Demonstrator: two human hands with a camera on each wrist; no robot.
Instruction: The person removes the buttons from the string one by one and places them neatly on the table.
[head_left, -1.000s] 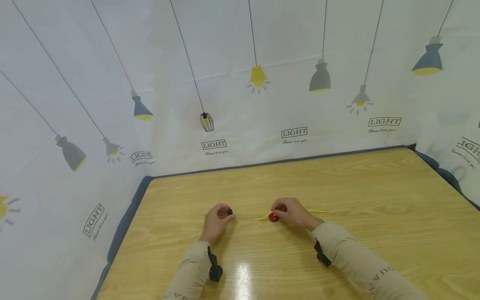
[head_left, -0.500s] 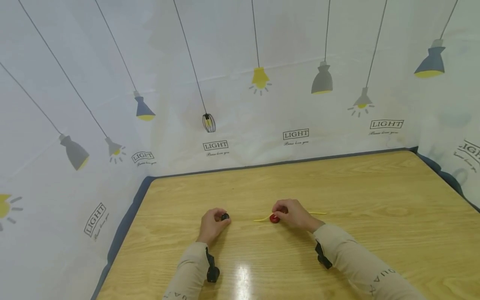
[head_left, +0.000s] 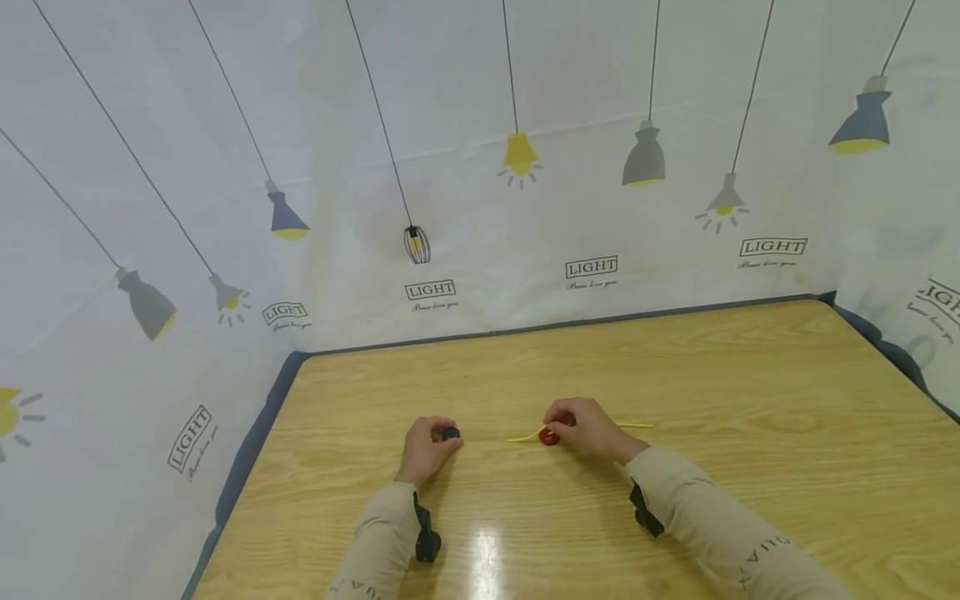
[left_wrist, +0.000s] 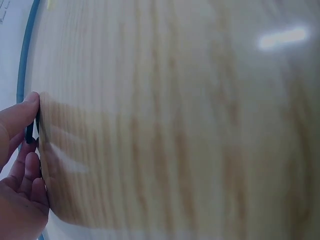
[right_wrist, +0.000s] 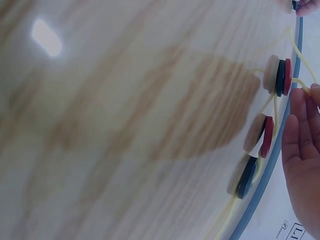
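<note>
Pointing leftward, the yellow string's free end (head_left: pixel 522 439) extends from the right hand (head_left: pixel 588 427), which pinches the string beside a red disc (head_left: pixel 548 437), toward the black disc (head_left: pixel 450 433) the left hand (head_left: pixel 423 450) pinches.

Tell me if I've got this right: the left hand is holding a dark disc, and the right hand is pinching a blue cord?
Not quite: the cord is yellow, not blue, as the head view shows. The rest is right: the left hand is holding a dark disc, and the right hand is pinching the cord.
</note>
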